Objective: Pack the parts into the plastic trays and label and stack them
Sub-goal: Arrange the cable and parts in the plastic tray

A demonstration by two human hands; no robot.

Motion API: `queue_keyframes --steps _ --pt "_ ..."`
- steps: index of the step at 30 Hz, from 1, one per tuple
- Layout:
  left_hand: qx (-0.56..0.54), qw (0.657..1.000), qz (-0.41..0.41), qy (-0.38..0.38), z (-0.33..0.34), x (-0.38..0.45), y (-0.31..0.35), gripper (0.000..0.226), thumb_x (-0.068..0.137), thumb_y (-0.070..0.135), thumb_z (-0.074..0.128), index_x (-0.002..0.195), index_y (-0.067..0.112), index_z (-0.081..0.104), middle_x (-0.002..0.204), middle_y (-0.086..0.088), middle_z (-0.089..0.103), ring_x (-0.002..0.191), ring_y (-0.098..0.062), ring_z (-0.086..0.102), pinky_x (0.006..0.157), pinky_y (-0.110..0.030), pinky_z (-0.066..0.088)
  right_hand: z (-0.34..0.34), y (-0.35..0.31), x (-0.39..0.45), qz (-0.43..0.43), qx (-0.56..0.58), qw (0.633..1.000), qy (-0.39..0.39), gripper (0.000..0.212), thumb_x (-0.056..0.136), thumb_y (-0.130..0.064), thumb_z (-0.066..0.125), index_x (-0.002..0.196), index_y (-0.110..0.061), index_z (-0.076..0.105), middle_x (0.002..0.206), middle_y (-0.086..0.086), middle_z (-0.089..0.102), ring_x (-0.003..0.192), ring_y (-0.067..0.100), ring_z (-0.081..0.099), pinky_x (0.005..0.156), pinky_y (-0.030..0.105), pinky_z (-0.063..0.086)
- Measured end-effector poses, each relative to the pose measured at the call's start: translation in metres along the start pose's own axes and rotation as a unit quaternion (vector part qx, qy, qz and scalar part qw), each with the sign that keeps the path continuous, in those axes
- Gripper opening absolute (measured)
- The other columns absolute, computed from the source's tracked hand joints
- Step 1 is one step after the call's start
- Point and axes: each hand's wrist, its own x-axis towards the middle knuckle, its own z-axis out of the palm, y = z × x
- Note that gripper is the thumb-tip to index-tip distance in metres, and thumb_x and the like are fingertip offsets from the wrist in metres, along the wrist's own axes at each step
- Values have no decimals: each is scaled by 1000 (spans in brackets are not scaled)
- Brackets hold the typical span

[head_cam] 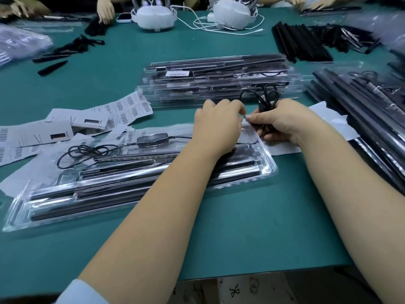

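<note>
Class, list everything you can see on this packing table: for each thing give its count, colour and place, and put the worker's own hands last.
open tray: one, clear plastic, near centre, holding black bars and a black cable
tray stack: one pile, clear with black parts, behind the hands; top tray labelled
barcode label sheets: several, white, left of centre
loose black bars: one pile, far right
long dark rods: one bundle, right edge
white paper: one sheet, under the right hand
white headsets: two, far edge
phone: one, white-edged, far left of headsets
table: one, green
coiled cable: one, black, held in right hand
left hand: pinching beside the right
right hand: grips the cable
</note>
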Motion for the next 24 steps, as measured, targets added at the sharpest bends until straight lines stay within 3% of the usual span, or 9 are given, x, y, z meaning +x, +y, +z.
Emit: queue_keyframes --steps 5,12,19,24 --pt "5 1000 7 -23 0 2 -2 36 99 25 35 130 38 49 125 1 52 109 -31 40 81 -36 24 1 0 0 -2 -3 1000 9 15 79 -22 76 74 -14 65 45 -2 59 36 8 53 37 16 45" --pt "40 998 22 42 -4 -1 2 26 99 33 44 118 35 61 115 5 64 104 -27 45 76 -32 27 -4 1 -2 1 27 999 -22 8 82 -15 71 77 -14 65 44 -3 58 37 7 54 37 15 44" --pt "83 995 -18 59 4 1 14 21 96 22 50 115 26 56 113 3 61 109 -26 47 74 -33 25 -7 3 1 5 12 999 -38 8 86 -6 63 81 -13 65 49 0 61 43 10 58 38 17 45" --pt "27 998 -18 56 7 2 11 15 98 19 44 108 29 51 111 7 57 98 -24 40 73 -36 25 -3 3 1 0 -3 1000 -23 2 83 -9 67 83 -10 67 48 2 61 41 13 57 39 20 47"
